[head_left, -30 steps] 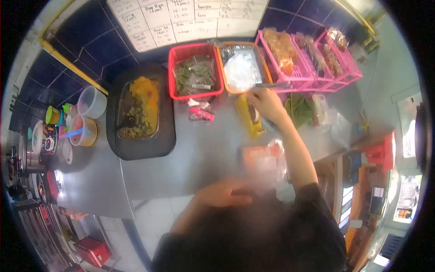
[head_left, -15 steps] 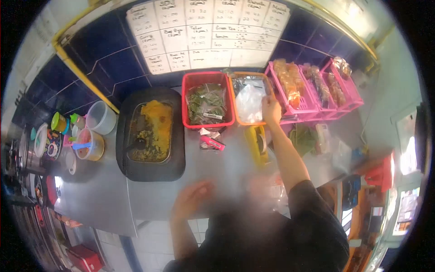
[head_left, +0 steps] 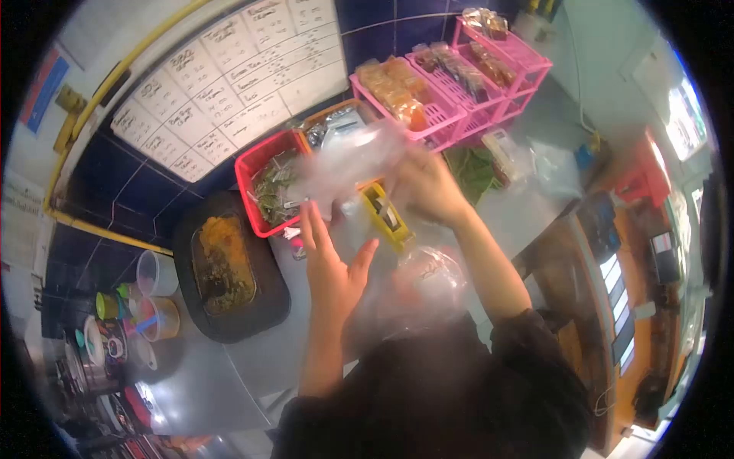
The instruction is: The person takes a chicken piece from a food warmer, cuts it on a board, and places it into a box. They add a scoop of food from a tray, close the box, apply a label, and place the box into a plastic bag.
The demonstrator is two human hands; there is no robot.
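Observation:
My right hand (head_left: 428, 187), blurred by motion, is closed on the edge of a clear plastic bag (head_left: 348, 157). The bag stretches leftward over the red basket (head_left: 243, 180) and the orange basket (head_left: 307, 124). Raised with fingers up and thumb apart, my left hand (head_left: 334, 268) is open just below the bag's near left end. Between the hands a yellow tape dispenser (head_left: 388, 218) sits on the metal counter. Close to my body, a clear plastic package (head_left: 432, 283) shows a reddish patch inside. Leafy green packets (head_left: 275, 187) fill the red basket.
Pink racks (head_left: 451, 115) of packed food stand at the back right, with green leaves (head_left: 470, 172) in front. On the left are a black pan (head_left: 271, 306) of yellow food and plastic tubs (head_left: 158, 275). A written whiteboard (head_left: 237, 84) hangs behind.
My right hand has lifted the plastic bag out of the orange basket and drawn it toward me. My left hand has risen toward the bag, fingers spread. The view has turned right.

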